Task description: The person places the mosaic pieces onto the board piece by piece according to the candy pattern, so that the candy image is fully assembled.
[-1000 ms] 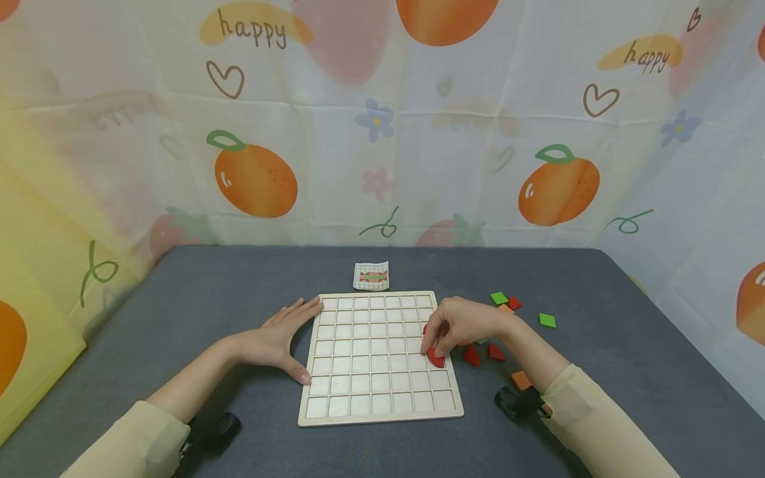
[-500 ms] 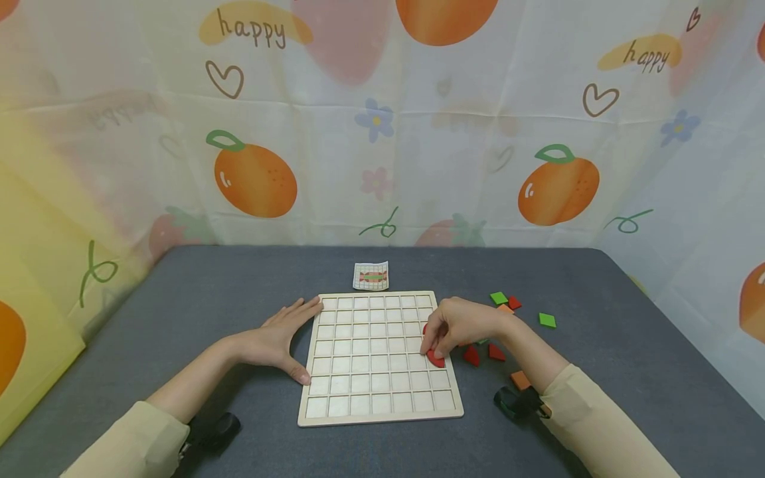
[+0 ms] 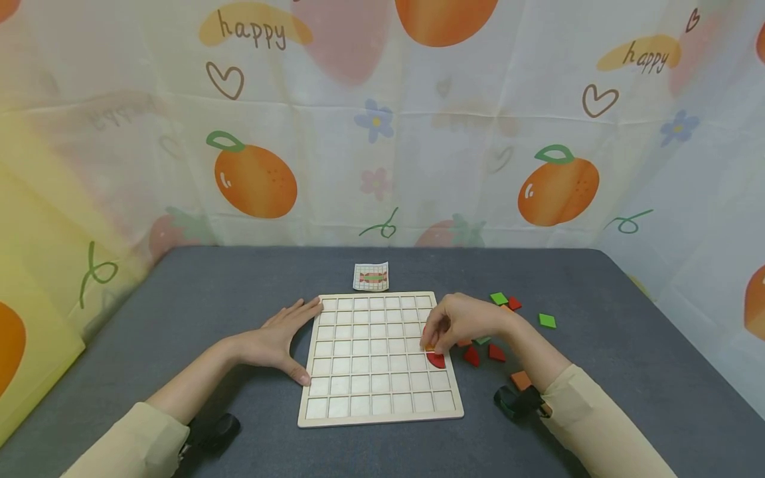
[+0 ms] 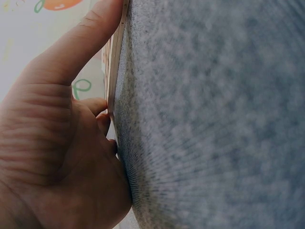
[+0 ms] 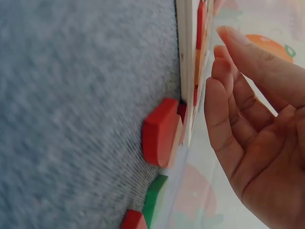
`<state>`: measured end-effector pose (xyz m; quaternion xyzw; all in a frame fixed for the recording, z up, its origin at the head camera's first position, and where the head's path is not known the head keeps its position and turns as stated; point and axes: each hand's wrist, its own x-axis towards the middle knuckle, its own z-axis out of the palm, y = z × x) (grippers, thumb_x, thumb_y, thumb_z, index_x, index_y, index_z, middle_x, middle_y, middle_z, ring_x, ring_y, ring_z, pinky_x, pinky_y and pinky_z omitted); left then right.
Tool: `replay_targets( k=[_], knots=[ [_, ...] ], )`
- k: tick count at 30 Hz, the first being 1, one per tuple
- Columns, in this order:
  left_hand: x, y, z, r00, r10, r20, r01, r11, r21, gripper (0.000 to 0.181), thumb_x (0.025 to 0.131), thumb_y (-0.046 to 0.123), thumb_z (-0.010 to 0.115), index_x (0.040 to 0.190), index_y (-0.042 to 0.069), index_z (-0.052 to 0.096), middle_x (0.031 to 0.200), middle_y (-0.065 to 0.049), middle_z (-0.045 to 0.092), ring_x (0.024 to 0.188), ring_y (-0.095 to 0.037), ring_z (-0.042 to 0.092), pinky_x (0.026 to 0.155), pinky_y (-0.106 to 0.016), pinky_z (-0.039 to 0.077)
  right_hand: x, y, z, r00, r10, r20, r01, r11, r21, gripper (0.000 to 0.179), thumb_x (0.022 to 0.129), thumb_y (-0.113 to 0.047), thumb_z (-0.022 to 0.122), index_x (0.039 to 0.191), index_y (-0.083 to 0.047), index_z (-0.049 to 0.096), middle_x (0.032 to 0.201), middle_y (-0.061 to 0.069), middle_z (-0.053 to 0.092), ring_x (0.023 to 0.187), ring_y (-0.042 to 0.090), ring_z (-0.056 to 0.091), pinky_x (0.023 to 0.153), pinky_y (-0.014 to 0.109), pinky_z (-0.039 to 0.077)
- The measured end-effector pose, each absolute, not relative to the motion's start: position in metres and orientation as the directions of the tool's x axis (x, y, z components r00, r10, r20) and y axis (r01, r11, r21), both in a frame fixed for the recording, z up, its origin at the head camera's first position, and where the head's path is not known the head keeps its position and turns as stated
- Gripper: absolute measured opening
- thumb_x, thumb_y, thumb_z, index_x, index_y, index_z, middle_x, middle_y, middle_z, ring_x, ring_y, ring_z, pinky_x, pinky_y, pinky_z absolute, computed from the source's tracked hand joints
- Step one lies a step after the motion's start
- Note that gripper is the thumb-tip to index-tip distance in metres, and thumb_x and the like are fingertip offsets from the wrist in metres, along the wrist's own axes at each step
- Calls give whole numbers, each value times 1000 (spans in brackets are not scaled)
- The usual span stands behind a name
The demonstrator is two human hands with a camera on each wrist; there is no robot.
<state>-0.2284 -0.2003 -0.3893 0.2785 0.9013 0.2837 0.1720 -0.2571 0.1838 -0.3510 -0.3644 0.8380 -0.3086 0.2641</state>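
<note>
A wooden grid board (image 3: pixel 362 401) lies flat on the table. Along its left edge rests my left hand (image 3: pixel 271 340), thumb and fingers spread; in the left wrist view the thumb (image 4: pixel 76 47) touches the board's side. My right hand (image 3: pixel 463 323) hovers over the right-hand column, its fingertips just above an orange tile (image 3: pixel 429 348). That tile sits between a red quarter-round tile (image 3: pixel 436 360) and another red tile mostly hidden by the fingers. In the right wrist view the fingers are loosely bent, apart from the board, with nothing between them.
A small picture card (image 3: pixel 371 277) lies behind the board. Right of the board are scattered loose tiles, among them red triangles (image 3: pixel 497 352), a green tile (image 3: pixel 546 320) and an orange tile (image 3: pixel 521 380). A printed curtain (image 3: pixel 442 153) hangs behind the table.
My right hand has lifted slightly off the tiles, and the orange tile under its fingertips has come into view. The left hand has stayed in place.
</note>
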Motion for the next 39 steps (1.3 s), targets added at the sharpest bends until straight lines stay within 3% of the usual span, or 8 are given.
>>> replay_targets(
  k=[14, 24, 34, 39],
  knots=[
    [-229, -201, -390, -785, 600, -156, 403, 686, 606, 127, 65, 48, 88, 159, 7, 13, 169, -15, 5, 154, -47, -2, 116, -73, 3, -262, 205, -335, -694, -697, -178, -396, 578, -714, 27, 87, -15, 74, 115, -11, 74, 100, 9, 76, 89, 17, 70, 77, 31, 59],
    [-230, -202, -391, -784, 601, -156, 405, 685, 605, 127, 66, 48, 88, 160, 8, 12, 169, -13, 4, 154, -47, -2, 116, -73, 2, -272, 227, -329, -768, -624, -146, -369, 617, -695, 36, 89, -20, 73, 122, -6, 69, 116, 16, 72, 99, 16, 69, 86, 32, 57],
    [-228, -202, -390, -785, 600, -152, 403, 682, 610, 127, 65, 47, 88, 159, 6, 13, 169, -14, 4, 154, -47, -2, 116, -73, 3, -285, 257, -332, -858, -499, -119, -275, 644, -714, 44, 94, -27, 68, 131, -5, 63, 133, 19, 64, 113, 30, 68, 95, 44, 56],
    [-228, -202, -390, -783, 603, -150, 405, 679, 612, 127, 65, 47, 88, 159, 6, 13, 169, -14, 4, 154, -47, -2, 116, -73, 2, -289, 271, -334, -890, -443, -109, -230, 641, -732, 45, 96, -27, 66, 133, -2, 61, 135, 23, 62, 115, 35, 66, 96, 44, 56]
  ],
)
